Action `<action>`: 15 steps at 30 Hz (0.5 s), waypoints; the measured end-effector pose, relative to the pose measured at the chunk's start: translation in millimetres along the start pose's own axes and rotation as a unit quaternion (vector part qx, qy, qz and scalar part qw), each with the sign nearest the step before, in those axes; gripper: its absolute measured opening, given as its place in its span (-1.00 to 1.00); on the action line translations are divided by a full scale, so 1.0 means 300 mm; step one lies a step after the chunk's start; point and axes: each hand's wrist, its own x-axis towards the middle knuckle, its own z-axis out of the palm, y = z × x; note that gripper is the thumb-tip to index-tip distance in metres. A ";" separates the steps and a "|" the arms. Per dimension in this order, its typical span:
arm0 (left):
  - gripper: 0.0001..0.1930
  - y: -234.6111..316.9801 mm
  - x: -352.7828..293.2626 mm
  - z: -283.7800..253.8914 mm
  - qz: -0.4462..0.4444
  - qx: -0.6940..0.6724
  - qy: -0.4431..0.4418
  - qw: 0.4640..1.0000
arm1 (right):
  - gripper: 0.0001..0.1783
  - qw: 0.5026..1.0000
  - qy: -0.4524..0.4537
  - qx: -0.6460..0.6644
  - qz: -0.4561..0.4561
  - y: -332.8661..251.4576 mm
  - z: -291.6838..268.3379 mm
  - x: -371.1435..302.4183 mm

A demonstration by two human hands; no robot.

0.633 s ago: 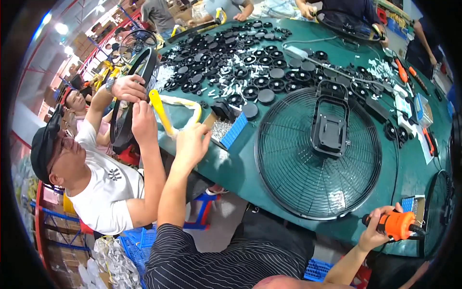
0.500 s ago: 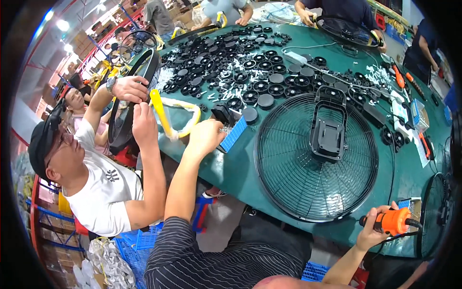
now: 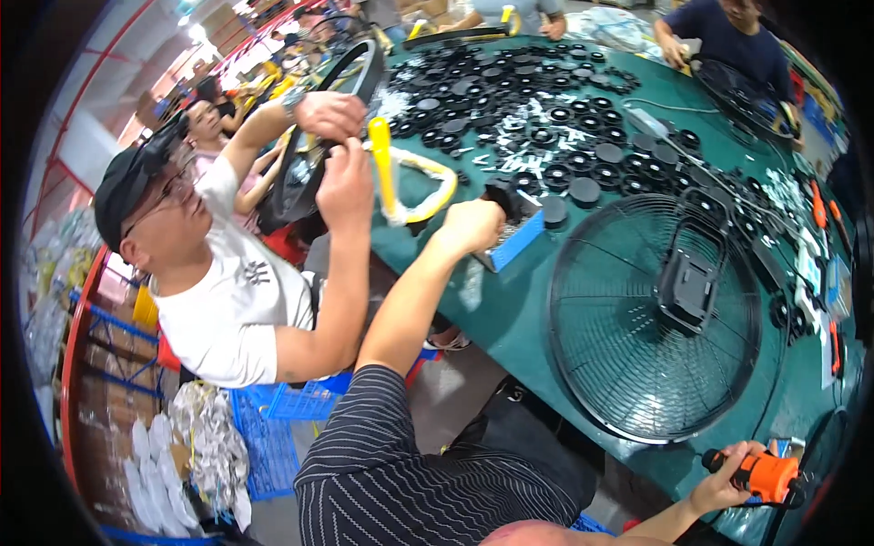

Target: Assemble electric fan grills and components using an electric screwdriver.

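My left hand (image 3: 473, 226) reaches to a small blue box (image 3: 517, 244) of little metal screws. Its fingers are curled down at the box's near side, and whatever they pinch is hidden. An orange and black electric screwdriver (image 3: 765, 478) is gripped in my right hand (image 3: 719, 487) at the table's right edge. Between my hands a round black wire fan guard (image 3: 619, 364) lies flat on the green table (image 3: 473, 309). A black motor housing (image 3: 690, 287) with a bracket sits on it.
A yellow curved handle (image 3: 382, 173) stands left of the box. Many black round knobs (image 3: 583, 191) and white parts cover the far table. A person in white (image 3: 223, 300) sits close on my left, handling a black ring (image 3: 364, 82). Another person (image 3: 728, 45) works across the table.
The view has swung left, so the table and its things appear farther right. My left hand stays at the screw box, its fingers more curled. My right hand still holds the screwdriver.
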 end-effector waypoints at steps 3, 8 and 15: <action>-0.83 0.014 0.024 0.029 -0.012 0.006 0.000 1.000 | -0.87 1.000 0.010 -0.025 0.011 -0.015 0.002 0.012; -0.87 0.038 -0.025 0.014 0.012 -0.035 0.069 0.997 | -0.45 0.997 -0.066 -0.029 -0.017 -0.101 0.035 0.048; -0.91 0.078 -0.161 0.032 0.073 -0.240 0.303 0.919 | -0.51 0.992 -0.110 0.048 0.032 -0.149 0.035 0.102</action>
